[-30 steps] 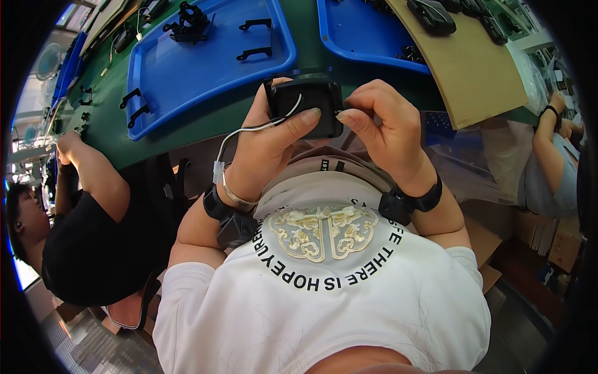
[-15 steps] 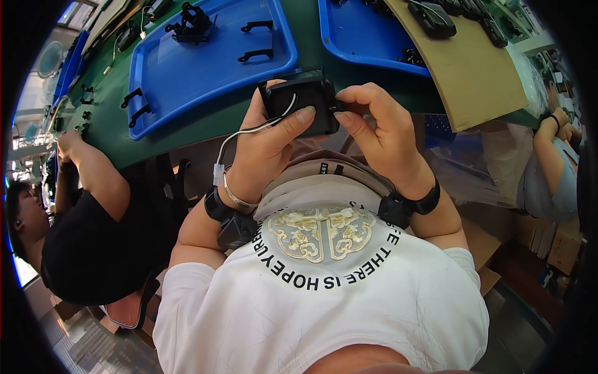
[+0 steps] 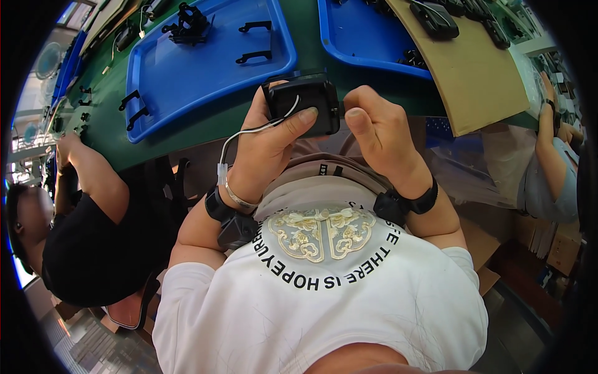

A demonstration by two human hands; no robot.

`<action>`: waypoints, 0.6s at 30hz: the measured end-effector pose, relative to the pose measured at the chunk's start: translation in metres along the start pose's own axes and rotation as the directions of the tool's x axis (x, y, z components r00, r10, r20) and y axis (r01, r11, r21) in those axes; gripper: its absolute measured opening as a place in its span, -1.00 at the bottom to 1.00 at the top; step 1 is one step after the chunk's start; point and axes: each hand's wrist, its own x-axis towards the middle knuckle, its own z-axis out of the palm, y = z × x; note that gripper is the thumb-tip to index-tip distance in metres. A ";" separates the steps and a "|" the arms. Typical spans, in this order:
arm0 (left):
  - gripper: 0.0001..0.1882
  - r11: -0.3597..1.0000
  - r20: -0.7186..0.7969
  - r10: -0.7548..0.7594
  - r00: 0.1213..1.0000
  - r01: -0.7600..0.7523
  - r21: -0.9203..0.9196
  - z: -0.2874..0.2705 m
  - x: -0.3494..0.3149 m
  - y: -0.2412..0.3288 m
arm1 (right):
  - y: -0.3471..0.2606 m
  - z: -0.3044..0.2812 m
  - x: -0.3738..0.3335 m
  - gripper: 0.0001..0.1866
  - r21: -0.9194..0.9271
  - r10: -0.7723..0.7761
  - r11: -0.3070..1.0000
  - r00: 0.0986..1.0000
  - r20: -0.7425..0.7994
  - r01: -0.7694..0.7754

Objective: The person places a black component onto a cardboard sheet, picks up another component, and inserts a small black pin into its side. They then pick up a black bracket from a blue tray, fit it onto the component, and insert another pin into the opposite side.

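Observation:
My left hand [image 3: 274,134] is closed around a black rectangular plastic housing [image 3: 305,100], with the thumb pressed across its face. A thin white cable [image 3: 249,129] runs from the housing over that hand toward my wrist, with a clear connector on it. Just right of the housing, and apart from it, is my right hand [image 3: 385,128]. Its fingers are curled in with the thumb close to them, and whatever may be between them is hidden.
A blue tray [image 3: 205,103] with black brackets [image 3: 254,56] lies on the green table [image 3: 187,137]. Another blue tray [image 3: 367,59] and a cardboard sheet [image 3: 467,87] bearing black devices [image 3: 434,22] are at right. A person in black [image 3: 99,237] sits left; another person's arm [image 3: 547,149] shows right.
My right hand has drawn off the housing's right edge, slightly to the right, and its fingers have curled in. My left hand keeps its hold on the housing.

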 end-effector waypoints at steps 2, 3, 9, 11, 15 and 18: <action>-0.57 1.000 0.005 -0.007 1.000 0.007 -0.001 0.000 0.001 0.001 | 0.000 0.011 -0.001 -0.59 0.121 -0.045 0.990 0.982 -0.185 0.068; -0.57 1.000 0.010 -0.012 1.000 0.012 -0.001 0.000 0.002 0.001 | -0.001 0.014 -0.001 -0.58 0.175 -0.058 0.978 0.959 -0.277 0.110; -0.58 1.000 0.007 0.005 1.000 -0.005 0.021 0.001 0.003 0.001 | 0.001 -0.001 0.001 -0.65 0.072 0.063 0.995 0.998 -0.013 -0.062; -0.58 1.000 0.011 -0.020 1.000 0.020 0.013 0.001 0.003 0.005 | 0.001 0.003 0.000 -0.65 0.218 -0.081 0.966 0.961 -0.263 0.141; -0.59 1.000 0.028 -0.012 1.000 0.011 0.027 0.003 0.003 0.003 | 0.004 -0.007 0.000 -0.65 -0.115 0.009 0.993 1.000 0.024 -0.006; -0.59 0.999 0.038 0.009 0.999 -0.010 0.033 0.004 0.005 0.004 | 0.003 0.000 0.002 -0.65 0.061 -0.097 0.992 0.984 -0.149 0.107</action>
